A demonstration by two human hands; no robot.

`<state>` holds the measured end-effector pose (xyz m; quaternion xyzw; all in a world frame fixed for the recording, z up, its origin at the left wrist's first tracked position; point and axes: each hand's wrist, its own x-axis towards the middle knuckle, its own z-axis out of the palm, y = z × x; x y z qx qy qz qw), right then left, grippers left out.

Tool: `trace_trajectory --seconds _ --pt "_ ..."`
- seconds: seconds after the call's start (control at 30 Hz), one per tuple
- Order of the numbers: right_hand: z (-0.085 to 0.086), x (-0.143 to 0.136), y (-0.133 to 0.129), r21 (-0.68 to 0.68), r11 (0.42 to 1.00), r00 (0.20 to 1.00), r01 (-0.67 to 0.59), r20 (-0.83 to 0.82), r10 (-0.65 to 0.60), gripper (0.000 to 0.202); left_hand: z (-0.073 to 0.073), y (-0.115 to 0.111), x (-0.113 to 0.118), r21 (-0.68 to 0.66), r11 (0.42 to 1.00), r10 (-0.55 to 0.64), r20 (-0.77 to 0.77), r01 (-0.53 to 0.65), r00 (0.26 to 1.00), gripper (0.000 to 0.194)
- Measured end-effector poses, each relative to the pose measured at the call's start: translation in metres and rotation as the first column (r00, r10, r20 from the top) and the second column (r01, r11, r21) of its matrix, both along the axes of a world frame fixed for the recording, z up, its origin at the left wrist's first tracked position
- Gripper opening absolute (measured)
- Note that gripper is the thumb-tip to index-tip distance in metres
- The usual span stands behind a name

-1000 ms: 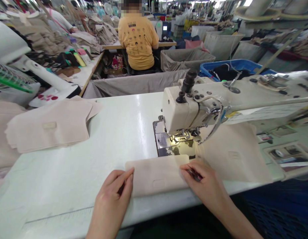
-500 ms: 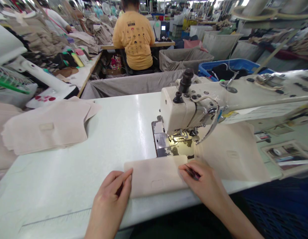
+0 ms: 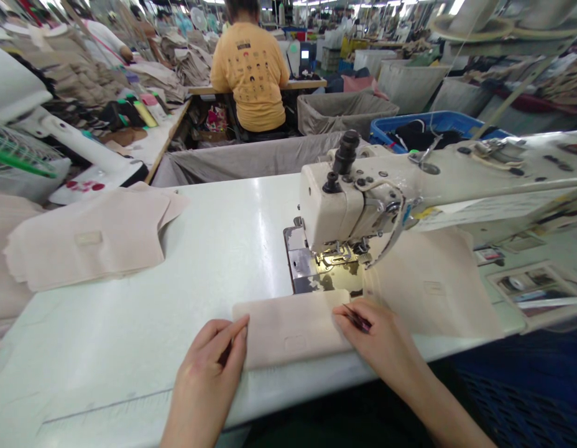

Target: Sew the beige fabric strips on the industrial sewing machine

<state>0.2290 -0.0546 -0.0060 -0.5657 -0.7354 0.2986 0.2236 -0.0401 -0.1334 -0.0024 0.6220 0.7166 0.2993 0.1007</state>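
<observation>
A folded beige fabric piece [image 3: 288,326] with a small rounded rectangular outline lies at the table's front edge. My left hand [image 3: 212,361] pinches its left edge between thumb and fingers. On the opposite edge, my right hand [image 3: 375,330] is closed on the fabric, with a thin, dark, pointed tool [image 3: 358,318] tucked in its fingers; the tool's kind is partly hidden. Just beyond the fabric is the sewing machine [image 3: 332,205], its lit metal plate [image 3: 335,267] under the head. More beige fabric [image 3: 428,286] rests to the right, beneath the machine arm.
Stacked beige fabric pieces [image 3: 90,239] lie on the table's left side. Behind the table stand a grey cloth-lined bin [image 3: 232,158] and a blue basket [image 3: 382,134]. A person in a yellow shirt [image 3: 251,74] sits further back. A parts tray [image 3: 535,292] is at right.
Almost nothing differs. The fabric and both hands keep their places, with only a very slight shift of the view and of my right hand.
</observation>
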Motion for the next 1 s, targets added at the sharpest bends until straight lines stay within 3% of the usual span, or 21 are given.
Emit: trace_trajectory --seconds 0.17,0.37,0.5,0.57,0.73,0.8,0.9,1.0 --pt "0.003 0.008 0.002 0.130 0.979 0.984 -0.157 0.100 0.145 0.013 0.000 0.002 0.006 0.069 0.997 -0.031 -0.116 0.039 0.993 0.035" --pt "0.002 0.025 0.008 0.376 0.834 0.898 -0.404 0.336 0.283 0.010 0.009 0.014 0.001 0.132 0.974 -0.101 -0.466 0.182 0.879 0.025" --pt "-0.004 0.027 0.009 0.426 0.808 0.898 -0.407 0.348 0.269 0.011 0.012 0.029 -0.009 0.005 0.953 -0.256 -0.525 0.303 0.812 0.028" --pt "-0.005 0.023 0.008 0.431 0.822 0.913 -0.372 0.328 0.242 0.011 0.016 0.039 -0.007 -0.085 0.956 -0.281 -0.549 0.282 0.787 0.029" --pt "-0.003 0.004 0.001 0.444 0.842 0.938 -0.307 0.290 0.189 0.012 0.026 0.083 0.018 -0.238 0.960 -0.262 -0.595 0.145 0.760 0.040" --pt "-0.003 -0.003 -0.001 0.446 0.847 0.944 -0.289 0.280 0.175 0.013 0.026 0.110 0.025 -0.224 0.957 -0.283 -0.574 0.185 0.769 0.047" --pt "-0.003 -0.011 -0.001 0.424 0.863 0.948 -0.274 0.272 0.167 0.013 0.021 0.151 0.027 -0.300 0.894 -0.442 -0.476 0.332 0.760 0.053" --pt "-0.004 -0.014 0.001 0.422 0.863 0.942 -0.279 0.295 0.160 0.012 0.017 0.179 0.025 -0.316 0.850 -0.525 -0.432 0.422 0.734 0.051"
